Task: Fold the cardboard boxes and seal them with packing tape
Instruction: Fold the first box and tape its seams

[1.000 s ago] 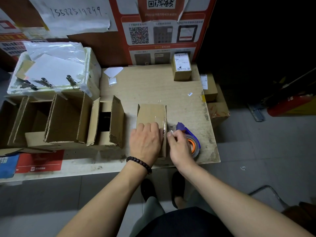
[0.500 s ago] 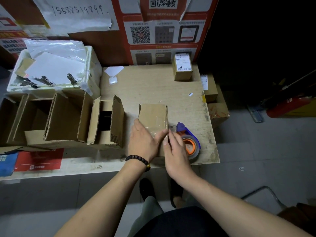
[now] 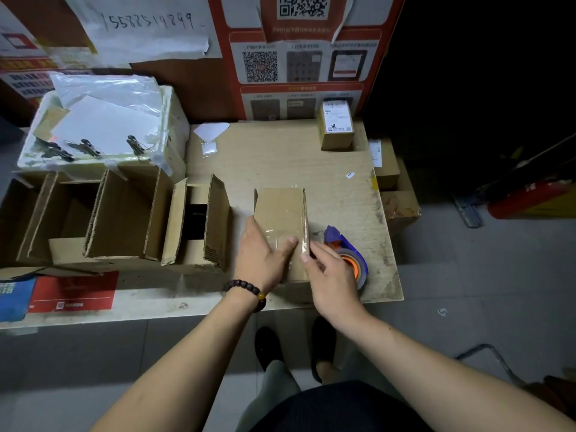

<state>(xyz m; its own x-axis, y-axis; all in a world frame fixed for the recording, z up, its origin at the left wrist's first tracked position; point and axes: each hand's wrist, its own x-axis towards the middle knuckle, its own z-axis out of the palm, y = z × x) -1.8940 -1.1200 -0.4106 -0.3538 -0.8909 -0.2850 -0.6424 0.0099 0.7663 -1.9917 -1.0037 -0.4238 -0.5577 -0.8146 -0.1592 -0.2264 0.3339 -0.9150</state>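
A small closed cardboard box (image 3: 280, 210) stands on the wooden table (image 3: 280, 157), with clear tape running along its top and right edge. My left hand (image 3: 261, 254) grips the box's near left side, thumb pressed on the taped top. My right hand (image 3: 333, 275) lies against the box's right side, fingertips on the tape at the top right edge. Just behind my right hand rests a purple tape dispenser (image 3: 346, 251) with an orange core, partly hidden.
Several open cardboard boxes (image 3: 124, 219) stand in a row to the left. A white foam bin (image 3: 174, 120) holds papers at the back left. A small labelled box (image 3: 336, 126) sits at the table's far edge; more cartons (image 3: 399, 207) lie right of the table.
My left hand slid from flat on the box's top to its left side, thumb left on top. My right hand moved up along the box's right edge, off the dispenser.
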